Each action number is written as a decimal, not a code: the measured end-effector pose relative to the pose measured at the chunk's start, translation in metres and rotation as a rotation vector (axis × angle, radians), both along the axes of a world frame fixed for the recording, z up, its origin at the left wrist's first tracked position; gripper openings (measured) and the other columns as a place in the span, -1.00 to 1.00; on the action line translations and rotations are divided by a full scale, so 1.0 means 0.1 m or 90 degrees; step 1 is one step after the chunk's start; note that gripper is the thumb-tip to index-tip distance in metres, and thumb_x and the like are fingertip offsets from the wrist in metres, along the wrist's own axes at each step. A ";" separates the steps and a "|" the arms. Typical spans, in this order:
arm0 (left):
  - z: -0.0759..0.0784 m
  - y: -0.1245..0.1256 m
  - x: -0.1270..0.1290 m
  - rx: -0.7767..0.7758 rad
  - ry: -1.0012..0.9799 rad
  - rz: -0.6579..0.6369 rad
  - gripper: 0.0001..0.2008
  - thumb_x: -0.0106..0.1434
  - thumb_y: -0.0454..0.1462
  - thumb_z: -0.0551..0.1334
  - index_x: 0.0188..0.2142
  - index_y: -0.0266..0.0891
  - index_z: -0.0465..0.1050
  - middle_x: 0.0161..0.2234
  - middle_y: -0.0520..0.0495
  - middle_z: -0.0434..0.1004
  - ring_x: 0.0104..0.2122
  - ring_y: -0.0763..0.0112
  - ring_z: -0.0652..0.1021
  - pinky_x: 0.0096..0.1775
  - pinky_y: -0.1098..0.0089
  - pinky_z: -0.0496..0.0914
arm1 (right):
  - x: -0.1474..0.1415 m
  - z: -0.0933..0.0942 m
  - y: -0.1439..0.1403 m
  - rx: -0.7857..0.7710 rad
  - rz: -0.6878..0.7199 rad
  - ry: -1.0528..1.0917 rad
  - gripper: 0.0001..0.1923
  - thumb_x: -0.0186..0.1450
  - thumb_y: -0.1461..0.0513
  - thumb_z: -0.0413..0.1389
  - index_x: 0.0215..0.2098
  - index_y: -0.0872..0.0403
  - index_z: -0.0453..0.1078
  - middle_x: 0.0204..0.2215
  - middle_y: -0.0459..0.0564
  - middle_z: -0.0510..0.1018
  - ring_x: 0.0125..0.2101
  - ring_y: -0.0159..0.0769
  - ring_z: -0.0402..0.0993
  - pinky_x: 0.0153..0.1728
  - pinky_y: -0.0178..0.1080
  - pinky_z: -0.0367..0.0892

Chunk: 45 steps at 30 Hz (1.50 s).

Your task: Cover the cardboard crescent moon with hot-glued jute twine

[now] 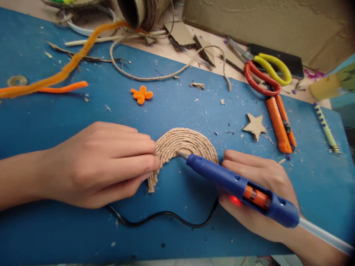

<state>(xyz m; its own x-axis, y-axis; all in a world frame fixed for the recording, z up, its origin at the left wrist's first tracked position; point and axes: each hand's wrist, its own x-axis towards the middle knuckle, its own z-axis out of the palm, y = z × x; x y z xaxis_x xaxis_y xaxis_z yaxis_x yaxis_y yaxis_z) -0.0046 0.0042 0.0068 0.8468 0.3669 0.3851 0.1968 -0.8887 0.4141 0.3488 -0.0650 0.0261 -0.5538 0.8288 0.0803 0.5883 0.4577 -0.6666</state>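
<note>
the left hand (102, 164) lies flat on the blue mat (41, 122), fingers together, their tips pressing the left end of a twine arch (181, 142) that sits near the middle of the mat. the hand grips nothing; it only pins the arch down. the right hand (257, 192) is wrapped around a blue glue gun (238, 186), whose metal tip touches the inner edge of the arch near its top. a red light glows on the gun's body, a clear glue stick (324, 234) pokes out of its back toward the right edge, and a black cord (163, 216) loops across the mat below the arch, toward the near edge.

past the arch, an orange flower (142, 94) lies alone on the mat. a cardboard star (254, 126) sits right of the arch, with an orange knife (280, 123) just beside it. scissors (263, 72) with red and yellow handles lie at the far right, off the mat's far edge. a fuzzy orange stem (66, 68) runs across the far left corner, and loose twine (166, 75) curls over the far edge from a spool (144, 13). a spotted crayon (325, 127) lies near the right edge. scraps and crumbs are scattered all over the mat.
</note>
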 end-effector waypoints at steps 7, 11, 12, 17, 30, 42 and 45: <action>-0.09 -0.02 -0.07 -0.009 -0.011 0.003 -0.80 0.59 -0.39 0.22 0.07 -0.09 0.55 -0.21 -0.12 0.79 -0.38 0.18 0.61 -0.34 0.14 0.41 | 0.01 0.02 0.01 -0.010 0.000 -0.017 -0.70 0.51 0.19 0.32 -0.26 -0.03 0.27 -0.36 -0.19 0.34 -0.43 -0.37 0.23 -0.36 -0.20 0.16; -0.10 -0.02 -0.07 -0.034 -0.023 0.009 -0.79 0.58 -0.38 0.25 0.06 -0.05 0.57 -0.20 -0.09 0.79 -0.37 0.20 0.64 -0.33 0.18 0.43 | 0.00 0.03 0.01 -0.011 -0.004 -0.020 -0.70 0.50 0.18 0.32 -0.26 -0.04 0.27 -0.38 -0.20 0.33 -0.44 -0.37 0.23 -0.37 -0.20 0.16; -0.09 -0.03 -0.07 -0.036 -0.019 0.012 -0.80 0.59 -0.38 0.25 0.06 -0.05 0.57 -0.20 -0.09 0.79 -0.37 0.20 0.64 -0.32 0.18 0.43 | 0.00 0.02 0.01 -0.009 -0.005 -0.019 -0.70 0.50 0.18 0.32 -0.27 -0.04 0.28 -0.38 -0.20 0.32 -0.45 -0.37 0.22 -0.38 -0.20 0.15; -0.07 -0.03 -0.06 -0.024 -0.009 0.011 -0.81 0.62 -0.39 0.22 0.07 -0.08 0.54 -0.19 -0.11 0.79 -0.35 0.19 0.63 -0.31 0.17 0.43 | 0.01 0.00 0.00 0.007 -0.011 0.001 -0.70 0.48 0.20 0.34 -0.27 -0.04 0.28 -0.39 -0.19 0.33 -0.47 -0.36 0.23 -0.39 -0.20 0.14; -0.02 0.00 -0.02 -0.016 -0.005 -0.002 -0.76 0.55 -0.42 0.23 0.05 -0.05 0.54 -0.24 -0.08 0.79 -0.40 0.22 0.63 -0.37 0.15 0.43 | 0.01 0.02 0.01 -0.001 -0.018 -0.003 -0.73 0.45 0.23 0.31 -0.33 -0.01 0.32 -0.42 -0.18 0.33 -0.49 -0.39 0.21 -0.42 -0.23 0.11; -0.05 0.00 -0.06 0.000 -0.010 -0.002 -0.81 0.60 -0.39 0.21 0.06 -0.09 0.53 -0.23 -0.10 0.78 -0.38 0.21 0.62 -0.37 0.14 0.42 | 0.02 0.01 0.00 0.004 -0.027 -0.026 -0.76 0.45 0.24 0.31 -0.32 -0.01 0.35 -0.43 -0.17 0.35 -0.47 -0.36 0.25 -0.40 -0.23 0.18; -0.07 0.00 -0.06 -0.006 -0.011 -0.002 -0.79 0.58 -0.40 0.22 0.07 -0.09 0.54 -0.22 -0.11 0.78 -0.38 0.22 0.62 -0.36 0.15 0.42 | 0.03 0.01 0.00 0.003 -0.024 -0.014 -0.75 0.43 0.25 0.32 -0.32 -0.01 0.34 -0.43 -0.19 0.35 -0.47 -0.37 0.24 -0.41 -0.23 0.17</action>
<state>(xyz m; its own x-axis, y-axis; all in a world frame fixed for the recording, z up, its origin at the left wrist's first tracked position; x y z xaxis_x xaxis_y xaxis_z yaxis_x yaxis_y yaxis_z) -0.0106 0.0038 -0.0005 0.8413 0.3675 0.3964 0.1864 -0.8856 0.4255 0.3514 -0.0651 0.0274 -0.5238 0.8487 0.0725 0.6200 0.4382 -0.6508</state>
